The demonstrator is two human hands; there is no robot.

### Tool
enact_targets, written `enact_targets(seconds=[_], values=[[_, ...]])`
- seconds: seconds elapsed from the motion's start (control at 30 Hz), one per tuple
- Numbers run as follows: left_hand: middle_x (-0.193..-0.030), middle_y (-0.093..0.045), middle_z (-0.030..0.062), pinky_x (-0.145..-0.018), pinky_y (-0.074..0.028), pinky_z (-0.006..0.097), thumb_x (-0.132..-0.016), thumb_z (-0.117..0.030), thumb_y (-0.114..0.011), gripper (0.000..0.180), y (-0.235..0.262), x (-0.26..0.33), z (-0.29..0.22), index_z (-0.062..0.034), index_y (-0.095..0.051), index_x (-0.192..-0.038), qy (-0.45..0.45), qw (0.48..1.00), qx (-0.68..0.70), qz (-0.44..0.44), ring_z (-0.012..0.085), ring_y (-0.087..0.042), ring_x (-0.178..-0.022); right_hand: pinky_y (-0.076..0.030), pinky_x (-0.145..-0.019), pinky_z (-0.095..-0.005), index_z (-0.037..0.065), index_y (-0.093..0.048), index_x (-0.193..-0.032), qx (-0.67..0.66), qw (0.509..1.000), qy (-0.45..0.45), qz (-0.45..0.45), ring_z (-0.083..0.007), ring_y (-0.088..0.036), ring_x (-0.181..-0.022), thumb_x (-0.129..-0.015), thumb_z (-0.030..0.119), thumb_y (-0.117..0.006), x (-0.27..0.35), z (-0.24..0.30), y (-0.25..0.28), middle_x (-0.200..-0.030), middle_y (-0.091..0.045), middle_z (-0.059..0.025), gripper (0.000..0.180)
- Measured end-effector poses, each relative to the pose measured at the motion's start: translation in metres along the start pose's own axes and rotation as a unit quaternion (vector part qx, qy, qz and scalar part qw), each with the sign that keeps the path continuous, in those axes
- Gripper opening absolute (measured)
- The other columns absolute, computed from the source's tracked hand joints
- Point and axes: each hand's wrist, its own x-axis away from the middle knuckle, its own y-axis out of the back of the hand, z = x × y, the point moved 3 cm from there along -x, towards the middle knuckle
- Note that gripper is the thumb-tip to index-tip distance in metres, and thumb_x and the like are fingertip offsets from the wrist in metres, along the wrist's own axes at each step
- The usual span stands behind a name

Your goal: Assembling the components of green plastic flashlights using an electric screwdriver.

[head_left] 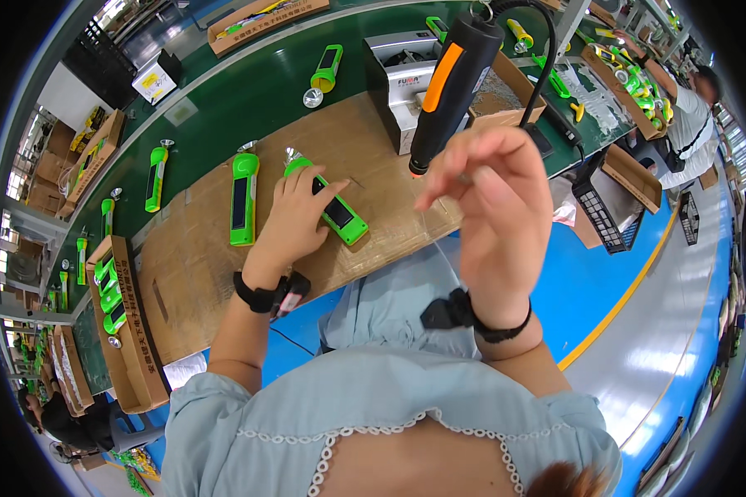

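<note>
On the cardboard sheet [191, 224] lies a green flashlight [340, 217] with a dark panel on its side and a loose silver reflector end. My left hand [294, 211] is laid over it, its fingers across the body and the thumb along the near side. A second flashlight [243, 199] of the same kind lies just left of that hand. My right hand [501, 215] is raised, fingers loosely bent and apart from the thumb, with nothing visible in it. Beside its fingertips hangs a black electric screwdriver [460, 87] with an orange lever, tip down; they look apart.
Behind the screwdriver stands a grey metal box [389, 91]. More flashlights [155, 178] lie on the green bench [207, 108]. A cardboard box [133, 364] of flashlights stands at the left. At the far right are a black crate [609, 207] and another person [692, 124].
</note>
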Motion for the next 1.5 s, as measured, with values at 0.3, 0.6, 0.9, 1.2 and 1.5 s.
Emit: enact_targets(seconds=[0.3,0.6,0.9,1.2,1.5], values=[[-0.088,-0.057,0.0099,-0.073,-0.044,0.041,-0.057,-0.039,-0.081,0.052,-0.042,-0.011,0.006,-0.0099,-0.063,-0.096,0.080,0.993,0.073,0.036,0.0314,-0.056,-0.083,-0.050,-0.076,-0.0335,-0.005,-0.046,-0.115,0.480,0.869,0.100,-0.069,-0.0228,-0.063,-0.082,-0.060,0.032,-0.086,-0.080,-0.047,0.060,-0.092,-0.063,-0.0144,0.078],[-0.088,-0.060,0.0097,-0.076,-0.043,0.041,-0.065,-0.028,-0.074,0.040,-0.030,0.006,0.027,-0.0095,-0.065,-0.099,0.040,0.991,0.126,0.023,0.0298,-0.057,-0.087,-0.047,-0.069,-0.0249,-0.003,-0.057,-0.104,0.221,0.968,0.056,-0.107,-0.0118,-0.060,-0.071,-0.070,0.006,-0.077,-0.126,-0.054,0.097,-0.081,-0.064,-0.0049,0.041],[-0.086,-0.059,0.0099,-0.075,-0.042,0.041,-0.065,-0.028,-0.074,0.041,-0.032,0.009,0.028,-0.0092,-0.064,-0.100,0.063,0.988,0.139,0.026,0.0306,-0.056,-0.085,-0.047,-0.062,-0.0240,0.001,-0.057,-0.089,0.239,0.946,0.184,-0.120,-0.0119,-0.061,-0.066,-0.075,0.011,-0.077,-0.156,-0.048,0.086,-0.077,-0.061,-0.0038,0.027],[-0.087,-0.058,0.0109,-0.075,-0.042,0.041,-0.066,-0.028,-0.074,0.040,-0.034,0.010,0.027,-0.0083,-0.063,-0.099,0.053,0.990,0.128,0.020,0.0311,-0.055,-0.085,-0.053,-0.070,-0.0326,-0.004,-0.056,-0.098,0.158,0.980,0.101,0.067,-0.0155,-0.058,-0.063,-0.083,0.016,-0.066,-0.164,-0.072,0.097,-0.073,-0.061,-0.0083,0.027],[-0.089,-0.058,0.0111,-0.077,-0.041,0.040,-0.066,-0.027,-0.073,0.037,-0.033,0.009,0.026,-0.0076,-0.063,-0.096,0.051,0.989,0.135,0.020,0.0305,-0.056,-0.086,-0.051,-0.081,-0.0499,-0.002,-0.051,-0.104,0.169,0.972,0.145,0.075,-0.0223,-0.057,-0.070,-0.079,0.045,-0.064,-0.110,-0.035,0.087,-0.075,-0.056,-0.0117,0.054]])
